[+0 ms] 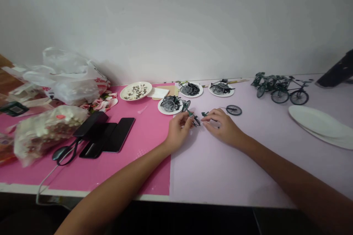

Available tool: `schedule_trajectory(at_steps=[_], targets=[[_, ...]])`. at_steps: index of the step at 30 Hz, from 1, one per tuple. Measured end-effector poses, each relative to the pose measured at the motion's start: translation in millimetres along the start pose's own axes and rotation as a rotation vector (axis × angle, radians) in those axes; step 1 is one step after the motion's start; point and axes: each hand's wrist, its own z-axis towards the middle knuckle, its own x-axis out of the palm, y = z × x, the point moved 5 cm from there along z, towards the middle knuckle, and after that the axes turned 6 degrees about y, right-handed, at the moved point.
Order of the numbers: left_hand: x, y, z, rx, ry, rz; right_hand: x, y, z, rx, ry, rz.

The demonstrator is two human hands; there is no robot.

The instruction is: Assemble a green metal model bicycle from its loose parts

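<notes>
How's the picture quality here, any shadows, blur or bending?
Head view throughout: soft light on the grey wall, faint shadow below the left hand; dark cylinder leaning at right edge, perhaps lens stretch; small green part by the right hand, blurred.

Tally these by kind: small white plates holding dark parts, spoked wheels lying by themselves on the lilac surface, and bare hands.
Small white plates holding dark parts: 3
Spoked wheel alone on the lilac surface: 1
Bare hands, left hand and right hand: 2
Total: 6
</notes>
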Motion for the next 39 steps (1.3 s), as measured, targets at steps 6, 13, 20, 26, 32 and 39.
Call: schedule_trajectory(at_steps=[6, 13, 20, 26, 32, 39], targets=[[2.5, 2.7, -1.2, 0.016, 0.051, -0.029, 1.0, 8.2, -0.4, -0.053, 0.024, 0.05], [5.5, 4.0, -1.3, 0.015, 0.085, -0.058, 1.0, 10.8, -0.9, -0.033, 0.037, 0.096], [7.3, 3.6, -2.1, 0.005, 0.107, -0.057, 3.2, 9.5, 0.8, -0.033, 0.062, 0.094], [6.7, 1.0, -2.9, -0.001, 0.111, -0.026, 1.2, 9.7, 1.8, -0.023, 0.034, 0.058], [5.6, 0.9, -3.5, -0.004, 0.114, 0.006, -3.5, -0.3, 2.7, 0.024, -0.025, -0.025], [4.3, -0.6, -3.5, 0.011, 0.115, 0.012, -1.1, -5.8, 3.1, 0.044, -0.016, -0.05]])
